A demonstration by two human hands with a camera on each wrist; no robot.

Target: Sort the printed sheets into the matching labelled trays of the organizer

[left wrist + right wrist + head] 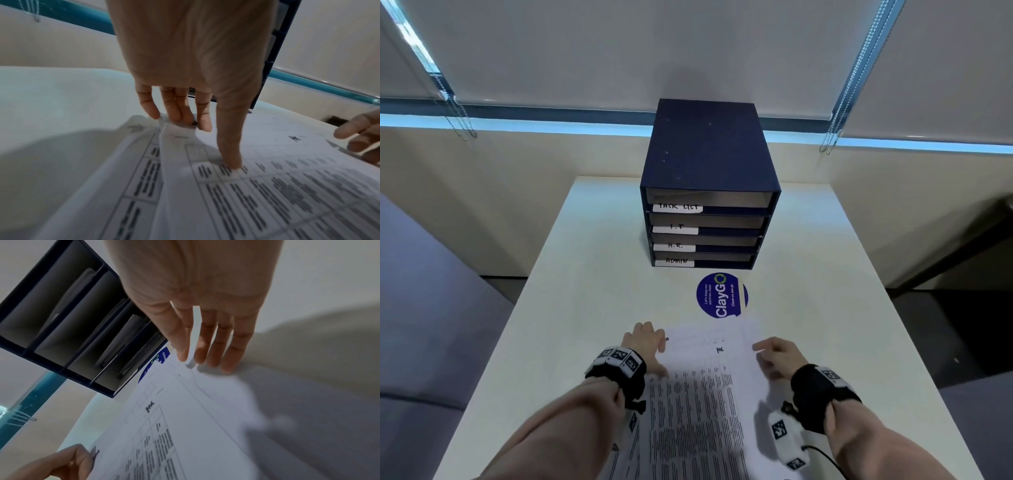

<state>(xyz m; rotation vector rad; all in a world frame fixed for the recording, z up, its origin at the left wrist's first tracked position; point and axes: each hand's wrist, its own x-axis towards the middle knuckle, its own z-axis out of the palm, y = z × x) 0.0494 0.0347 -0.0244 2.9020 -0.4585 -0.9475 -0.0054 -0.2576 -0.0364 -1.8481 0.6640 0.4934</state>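
A navy organizer stands at the table's far middle, its trays labelled TASK LIST, I.T, H.R. and ADMIN from top to bottom. A stack of printed sheets lies near me, with tables of dark text and a small blurred handwritten mark near the top. My left hand pinches the top sheet's far left corner, thumb on the print, and that edge is raised off the sheet below. My right hand touches the stack's far right corner with straight fingers.
A round blue ClayGo sticker lies on the white table between the organizer and the sheets. Some trays hold papers. Grey seating stands left of the table. Blinds with bead chains hang behind.
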